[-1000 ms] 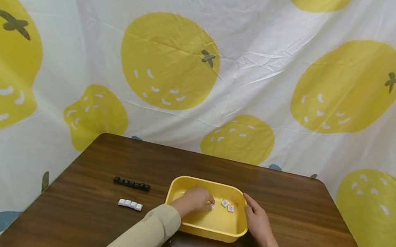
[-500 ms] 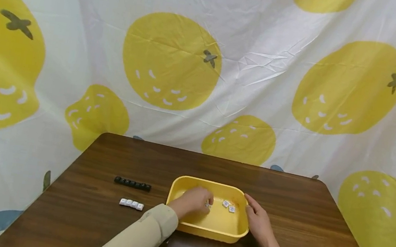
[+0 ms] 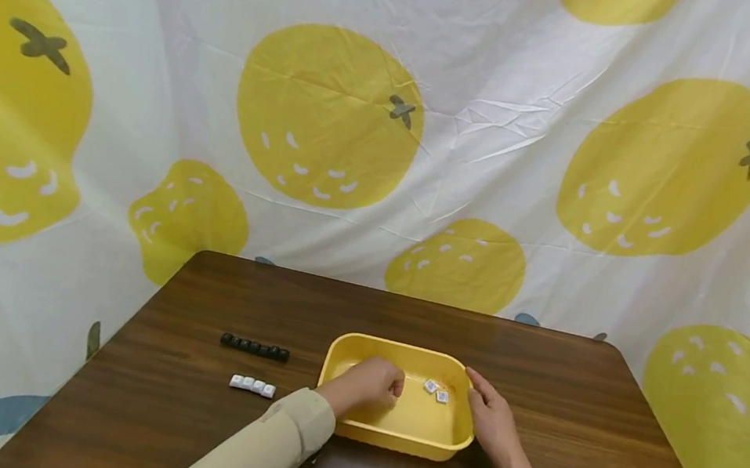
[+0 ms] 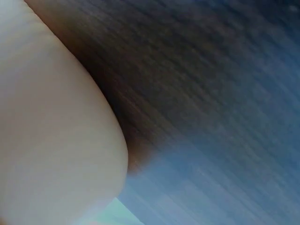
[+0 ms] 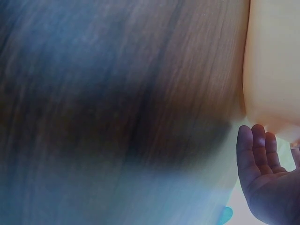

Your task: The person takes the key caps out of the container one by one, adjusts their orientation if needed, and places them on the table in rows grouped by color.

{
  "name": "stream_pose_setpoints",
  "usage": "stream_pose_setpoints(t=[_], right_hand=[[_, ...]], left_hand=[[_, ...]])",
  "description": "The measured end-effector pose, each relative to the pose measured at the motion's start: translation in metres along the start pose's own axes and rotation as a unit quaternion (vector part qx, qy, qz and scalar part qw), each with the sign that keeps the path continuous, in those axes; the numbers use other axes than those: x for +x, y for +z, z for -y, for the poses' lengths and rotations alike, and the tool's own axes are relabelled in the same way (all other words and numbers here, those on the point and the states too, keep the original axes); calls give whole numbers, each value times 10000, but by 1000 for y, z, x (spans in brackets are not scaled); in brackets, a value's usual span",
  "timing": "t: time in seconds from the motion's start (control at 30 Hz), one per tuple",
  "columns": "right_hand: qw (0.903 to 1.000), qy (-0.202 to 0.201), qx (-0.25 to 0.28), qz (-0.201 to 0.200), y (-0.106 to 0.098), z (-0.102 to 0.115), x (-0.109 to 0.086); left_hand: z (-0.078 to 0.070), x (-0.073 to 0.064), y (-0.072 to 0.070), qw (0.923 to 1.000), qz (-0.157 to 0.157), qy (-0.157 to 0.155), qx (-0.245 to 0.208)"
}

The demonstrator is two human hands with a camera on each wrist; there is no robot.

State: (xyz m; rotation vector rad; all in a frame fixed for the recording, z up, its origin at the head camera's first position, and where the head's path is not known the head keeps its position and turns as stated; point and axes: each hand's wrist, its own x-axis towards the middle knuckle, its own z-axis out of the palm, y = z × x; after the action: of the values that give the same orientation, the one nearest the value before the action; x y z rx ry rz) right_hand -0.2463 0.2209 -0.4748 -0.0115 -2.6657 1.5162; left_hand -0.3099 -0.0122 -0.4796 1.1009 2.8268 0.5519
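Note:
In the head view, my left hand point(image 3: 372, 386) reaches into the left half of a yellow plastic tub point(image 3: 404, 448). Its fingers are curled, with the tips turned down. A white keycap seen at those fingertips earlier is now hidden within the hand. Two white keycaps point(image 3: 442, 397) with dark print lie on the tub floor, right of this hand. My right hand point(image 3: 491, 420) holds the tub's right side at the rim. In the right wrist view, several fingers of the right hand point(image 5: 267, 183) reach up against the tub's outer wall point(image 5: 276, 65).
Left of the tub, a row of black keycaps point(image 3: 255, 347) lies on the brown wooden table point(image 3: 132, 400). Nearer me sits a short row of white keycaps point(image 3: 252, 385). A white curtain point(image 3: 482, 122) with lemon print hangs behind the table.
My left hand has drawn back slightly to the left in the tub, and the white keycap at its fingertips has gone out of sight. The right hand stays on the tub.

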Motion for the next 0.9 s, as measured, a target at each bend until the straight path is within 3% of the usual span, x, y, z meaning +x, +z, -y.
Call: stream_pose_setpoints(t=[0.27,0.57,0.63,0.77,0.83,0.9], right_hand=[[10000,-3,55,-14,-1,1,-1],[10000,61,42,30,0,1,0],[10000,78,40,29,0,1,1],[9999,95,52,65,0,1,1],[9999,90,74,89,0,1,1],[9999,84,58,88,-1,1,1]], left_hand=[[1,-10,-5,9956,201,-433,-805],[4,-11,-11,9983,215,-273,-461],[11,-9,-7,9987,29,-53,-511],[12,-14,-15,9970,-252,132,-720],[14,-17,-18,9960,-366,146,-806],[10,-24,-27,9957,-348,-34,-860]])
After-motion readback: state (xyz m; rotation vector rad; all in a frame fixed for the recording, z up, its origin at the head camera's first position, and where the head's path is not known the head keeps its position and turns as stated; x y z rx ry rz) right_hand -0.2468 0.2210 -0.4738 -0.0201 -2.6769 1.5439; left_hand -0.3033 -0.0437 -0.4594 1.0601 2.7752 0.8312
